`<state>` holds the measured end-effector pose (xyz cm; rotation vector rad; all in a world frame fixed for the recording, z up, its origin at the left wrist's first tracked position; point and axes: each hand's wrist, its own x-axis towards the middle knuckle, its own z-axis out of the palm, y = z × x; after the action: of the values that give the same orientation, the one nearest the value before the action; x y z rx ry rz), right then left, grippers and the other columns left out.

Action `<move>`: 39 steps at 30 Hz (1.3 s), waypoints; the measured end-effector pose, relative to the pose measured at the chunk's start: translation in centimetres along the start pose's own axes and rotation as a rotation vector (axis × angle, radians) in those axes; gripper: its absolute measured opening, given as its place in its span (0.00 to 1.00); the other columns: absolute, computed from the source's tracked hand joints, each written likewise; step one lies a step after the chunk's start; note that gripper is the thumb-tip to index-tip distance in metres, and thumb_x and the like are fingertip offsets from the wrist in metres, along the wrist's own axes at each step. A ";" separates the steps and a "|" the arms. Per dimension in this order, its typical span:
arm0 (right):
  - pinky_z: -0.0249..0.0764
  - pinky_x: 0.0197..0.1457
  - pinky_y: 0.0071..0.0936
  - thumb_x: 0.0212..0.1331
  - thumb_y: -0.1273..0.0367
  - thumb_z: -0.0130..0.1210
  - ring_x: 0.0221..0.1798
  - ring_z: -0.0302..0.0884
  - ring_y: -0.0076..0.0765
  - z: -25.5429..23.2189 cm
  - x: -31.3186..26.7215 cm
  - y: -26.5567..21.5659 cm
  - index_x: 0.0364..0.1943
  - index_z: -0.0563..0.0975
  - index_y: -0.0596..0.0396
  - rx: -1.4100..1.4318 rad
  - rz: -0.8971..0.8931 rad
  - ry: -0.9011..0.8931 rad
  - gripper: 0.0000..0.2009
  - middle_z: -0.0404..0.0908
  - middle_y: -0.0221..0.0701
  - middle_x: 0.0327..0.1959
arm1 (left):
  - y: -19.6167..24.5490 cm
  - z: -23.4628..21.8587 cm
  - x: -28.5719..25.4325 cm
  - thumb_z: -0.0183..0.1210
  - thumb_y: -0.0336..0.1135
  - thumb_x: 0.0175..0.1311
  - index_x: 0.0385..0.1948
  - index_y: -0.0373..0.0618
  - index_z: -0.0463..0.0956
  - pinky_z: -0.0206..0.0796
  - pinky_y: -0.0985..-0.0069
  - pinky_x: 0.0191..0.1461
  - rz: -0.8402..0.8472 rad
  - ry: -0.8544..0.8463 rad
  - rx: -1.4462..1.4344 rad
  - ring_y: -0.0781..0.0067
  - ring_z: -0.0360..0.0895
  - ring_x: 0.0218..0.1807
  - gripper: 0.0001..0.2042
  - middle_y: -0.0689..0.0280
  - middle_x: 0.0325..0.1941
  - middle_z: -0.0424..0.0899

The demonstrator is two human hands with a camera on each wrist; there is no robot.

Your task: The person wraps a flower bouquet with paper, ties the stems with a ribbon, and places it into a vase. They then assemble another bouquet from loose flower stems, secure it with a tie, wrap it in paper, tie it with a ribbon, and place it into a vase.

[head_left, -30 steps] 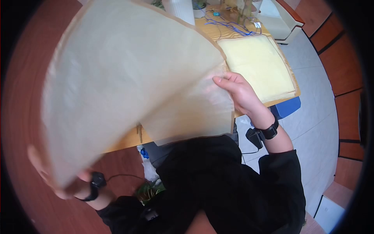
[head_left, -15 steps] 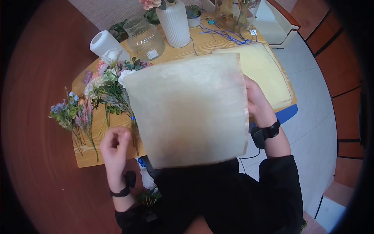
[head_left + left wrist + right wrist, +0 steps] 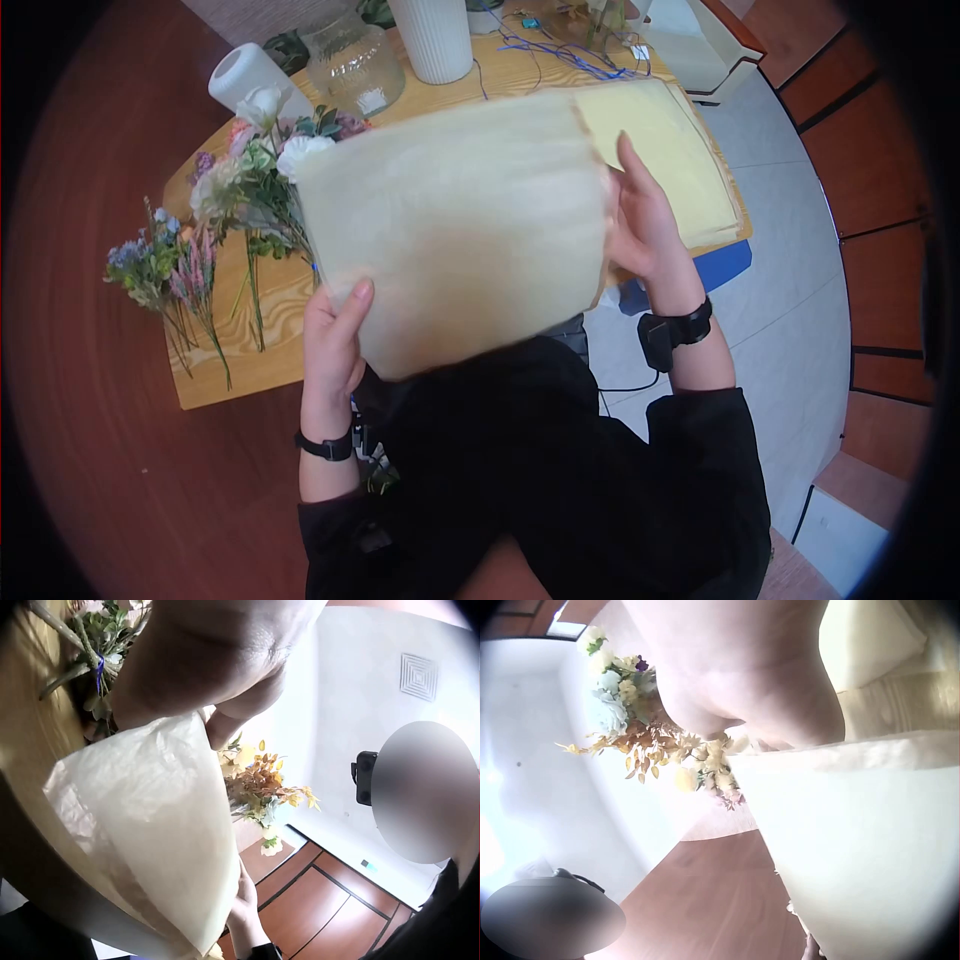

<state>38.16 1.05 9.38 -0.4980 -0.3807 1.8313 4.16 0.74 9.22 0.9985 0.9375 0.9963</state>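
Note:
A translucent cream sheet of wrapping paper with a tan edge is held up between the two hands, above the table's front edge. On its left edge, the left hand pinches it with the thumb on the near face and the fingers behind. At the opposite edge the right hand touches the paper with its palm side, one finger pointing up and the fingers loosely straight. Up close in the left wrist view, the paper looks slightly crinkled and bent over along one side. A stack of pale yellow sheets lies beyond the right hand.
Bunches of artificial flowers lie on the left of the wooden table. Behind them are a white vase on its side, a clear glass vase and an upright ribbed white vase. Blue cords lie at the back.
The large sheet came down from a wide, raised sweep to a smaller shape in front of the body. The left hand let go, then moved right and took its left edge again.

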 end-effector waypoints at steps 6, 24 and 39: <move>0.72 0.62 0.28 0.69 0.68 0.52 0.57 0.77 0.29 -0.9 -3.2 2.6 0.63 0.68 0.63 -0.594 -0.060 0.065 0.22 0.78 0.37 0.57 | -0.3 0.1 -1.1 0.56 0.31 0.71 0.55 0.36 0.73 0.68 0.73 0.61 0.041 0.078 -0.020 0.73 0.78 0.55 0.14 0.60 0.54 0.82; 0.76 0.53 0.26 0.64 0.76 0.51 0.47 0.81 0.29 -1.0 -4.6 0.8 0.48 0.80 0.65 -0.615 -0.157 -0.287 0.12 0.84 0.35 0.45 | 1.6 -5.6 -5.1 0.57 0.27 0.68 0.43 0.37 0.79 0.70 0.81 0.48 0.250 -0.188 0.104 0.79 0.80 0.44 0.07 0.65 0.42 0.85; 0.76 0.56 0.23 0.63 0.75 0.56 0.50 0.82 0.27 4.5 -2.0 5.3 0.61 0.69 0.66 -0.792 -0.021 0.058 0.22 0.82 0.38 0.51 | 1.7 -8.5 -6.2 0.48 0.32 0.73 0.65 0.41 0.61 0.70 0.76 0.54 0.227 -0.098 -0.151 0.71 0.79 0.51 0.21 0.61 0.52 0.80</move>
<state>32.04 -2.56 10.86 -1.0728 -1.0765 1.5906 -5.83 -2.92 9.58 1.0311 0.6682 1.1785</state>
